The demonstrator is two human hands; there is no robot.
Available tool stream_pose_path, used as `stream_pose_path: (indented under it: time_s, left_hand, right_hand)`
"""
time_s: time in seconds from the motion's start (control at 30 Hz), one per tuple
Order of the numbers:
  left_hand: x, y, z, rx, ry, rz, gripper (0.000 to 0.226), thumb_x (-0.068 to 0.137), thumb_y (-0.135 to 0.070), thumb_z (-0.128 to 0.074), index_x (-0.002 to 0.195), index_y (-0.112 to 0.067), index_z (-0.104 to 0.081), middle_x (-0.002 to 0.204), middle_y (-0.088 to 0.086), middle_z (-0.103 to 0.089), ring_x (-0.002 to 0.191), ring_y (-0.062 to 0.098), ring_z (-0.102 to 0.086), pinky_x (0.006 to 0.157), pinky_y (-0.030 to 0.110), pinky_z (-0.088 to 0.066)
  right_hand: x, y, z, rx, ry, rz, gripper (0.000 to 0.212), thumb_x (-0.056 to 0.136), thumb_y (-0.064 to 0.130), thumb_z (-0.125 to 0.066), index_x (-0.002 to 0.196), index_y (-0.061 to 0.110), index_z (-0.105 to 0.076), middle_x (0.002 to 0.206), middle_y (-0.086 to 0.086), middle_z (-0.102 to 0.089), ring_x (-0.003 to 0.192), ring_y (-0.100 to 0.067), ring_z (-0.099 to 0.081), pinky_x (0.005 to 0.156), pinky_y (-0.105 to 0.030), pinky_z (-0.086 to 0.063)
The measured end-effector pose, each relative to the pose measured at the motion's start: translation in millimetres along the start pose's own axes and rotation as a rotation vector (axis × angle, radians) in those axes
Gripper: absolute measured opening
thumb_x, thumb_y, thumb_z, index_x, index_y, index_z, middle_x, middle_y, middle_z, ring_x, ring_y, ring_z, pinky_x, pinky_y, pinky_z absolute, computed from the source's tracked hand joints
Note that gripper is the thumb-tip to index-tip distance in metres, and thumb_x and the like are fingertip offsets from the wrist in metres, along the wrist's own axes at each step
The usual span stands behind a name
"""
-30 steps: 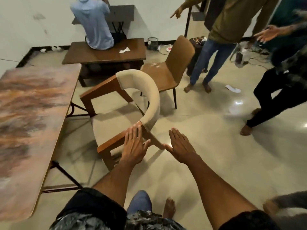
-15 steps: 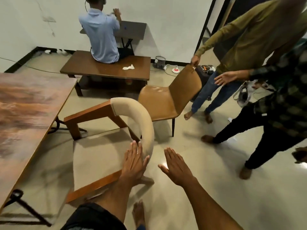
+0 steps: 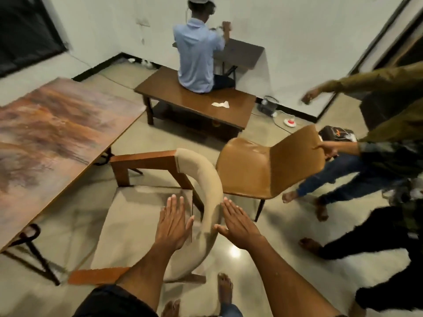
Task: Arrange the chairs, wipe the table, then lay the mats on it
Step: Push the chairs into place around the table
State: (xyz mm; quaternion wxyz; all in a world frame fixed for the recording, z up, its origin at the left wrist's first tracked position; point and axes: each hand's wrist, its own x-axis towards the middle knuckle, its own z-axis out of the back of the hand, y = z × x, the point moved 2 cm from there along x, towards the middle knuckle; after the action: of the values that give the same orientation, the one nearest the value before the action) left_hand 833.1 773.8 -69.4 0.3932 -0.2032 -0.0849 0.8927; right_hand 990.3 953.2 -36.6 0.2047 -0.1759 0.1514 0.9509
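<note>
Beside the long marbled table (image 3: 57, 138), an armchair (image 3: 142, 225) with a curved cream backrest (image 3: 206, 186) is standing on the floor. Both hands are flanking that backrest with fingers straight and gripping nothing: the left hand (image 3: 172, 223) is hovering over the seat side, and the right hand (image 3: 238, 227) is lying just outside it, thumb at the padding. Next to it, another person's hand (image 3: 327, 148) is holding a tan chair (image 3: 263, 165) by its back.
</note>
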Motion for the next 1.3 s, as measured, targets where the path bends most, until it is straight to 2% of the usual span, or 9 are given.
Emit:
stream_pose_path:
  time_s: [0.07, 0.17, 0.4, 0.7, 0.8, 0.87, 0.97, 1.13, 1.3]
  left_hand:
    - [5, -3, -3, -0.013, -0.004, 0.084, 0.12, 0.07, -0.081, 0.04, 0.167, -0.015, 0.019, 0.173, 0.011, 0.03, 0.162, 0.027, 0.023, 0.125, 0.042, 0.015]
    - [4, -14, -3, 0.006, -0.03, 0.127, 0.12, 0.073, -0.077, 0.04, 0.169, -0.013, 0.011, 0.17, 0.011, 0.028, 0.164, 0.032, 0.015, 0.124, 0.042, 0.014]
    - [-34, -19, -14, 0.022, 0.034, 0.347, 0.111, 0.077, -0.073, 0.033, 0.169, -0.014, 0.011, 0.177, 0.014, 0.017, 0.164, 0.031, 0.015, 0.124, 0.042, 0.015]
    - [-42, 7, -21, -0.076, -0.004, 0.569, 0.11, 0.076, -0.068, 0.025, 0.169, -0.012, 0.008, 0.177, 0.017, 0.013, 0.165, 0.032, 0.012, 0.133, 0.046, 0.004]
    - [-39, -1, -32, -0.107, -0.011, 0.57, 0.109, 0.08, -0.072, 0.027, 0.169, -0.013, 0.009, 0.177, 0.016, 0.012, 0.165, 0.032, 0.012, 0.13, 0.043, 0.009]
    - [-36, -6, -39, -0.129, -0.01, 0.587, 0.113, 0.078, -0.077, 0.033, 0.169, -0.014, 0.012, 0.177, 0.015, 0.015, 0.165, 0.031, 0.013, 0.124, 0.041, 0.015]
    - [-33, -14, -40, -0.16, -0.006, 0.631, 0.111, 0.076, -0.074, 0.026, 0.169, -0.014, 0.012, 0.177, 0.014, 0.015, 0.165, 0.03, 0.013, 0.121, 0.039, 0.016]
    - [-12, -24, -41, -0.23, -0.055, 0.771, 0.111, 0.074, -0.07, 0.019, 0.17, -0.016, 0.008, 0.178, 0.014, 0.011, 0.166, 0.029, 0.01, 0.131, 0.043, 0.007]
    - [29, -62, -55, -0.336, -0.07, 0.963, 0.095, 0.094, -0.073, 0.002, 0.17, -0.017, 0.008, 0.178, 0.012, 0.012, 0.166, 0.028, 0.012, 0.132, 0.046, 0.006]
  right_hand:
    - [23, -13, 14, -0.017, 0.035, 0.073, 0.088, 0.109, 0.066, -0.026, 0.169, 0.01, 0.005, 0.178, -0.007, 0.009, 0.165, -0.02, 0.009, 0.126, -0.032, 0.009]
    - [54, -29, 28, -0.07, 0.053, 0.16, 0.106, 0.094, 0.083, -0.002, 0.17, 0.011, 0.0, 0.179, -0.009, 0.003, 0.166, -0.021, 0.002, 0.131, -0.035, 0.002]
    - [99, -16, 29, -0.2, 0.152, 0.433, 0.086, 0.11, 0.061, -0.033, 0.17, 0.009, 0.002, 0.178, -0.011, 0.006, 0.166, -0.023, 0.005, 0.132, -0.038, 0.003]
    - [135, 1, 26, -0.32, 0.234, 0.526, 0.088, 0.108, 0.067, -0.027, 0.17, 0.013, 0.003, 0.179, -0.008, 0.006, 0.165, -0.022, 0.006, 0.131, -0.037, 0.004]
    - [144, -3, 37, -0.373, 0.278, 0.534, 0.095, 0.1, 0.074, -0.02, 0.17, 0.013, 0.002, 0.179, -0.008, 0.005, 0.166, -0.022, 0.005, 0.131, -0.036, 0.003]
    - [152, -7, 43, -0.391, 0.269, 0.557, 0.092, 0.103, 0.072, -0.024, 0.17, 0.013, -0.001, 0.179, -0.008, 0.002, 0.166, -0.021, 0.003, 0.132, -0.037, 0.002]
    - [173, -12, 56, -0.418, 0.275, 0.579, 0.087, 0.108, 0.068, -0.028, 0.17, 0.014, -0.002, 0.179, -0.007, 0.002, 0.166, -0.021, 0.003, 0.132, -0.036, 0.001]
    - [220, -19, 72, -0.469, 0.303, 0.689, 0.087, 0.108, 0.069, -0.029, 0.171, 0.014, -0.003, 0.179, -0.006, 0.002, 0.166, -0.021, 0.002, 0.132, -0.038, 0.001]
    - [267, -29, 79, -0.516, 0.348, 0.894, 0.083, 0.109, 0.065, -0.031, 0.17, 0.013, -0.009, 0.179, -0.007, -0.007, 0.165, -0.02, -0.005, 0.132, -0.038, 0.0]
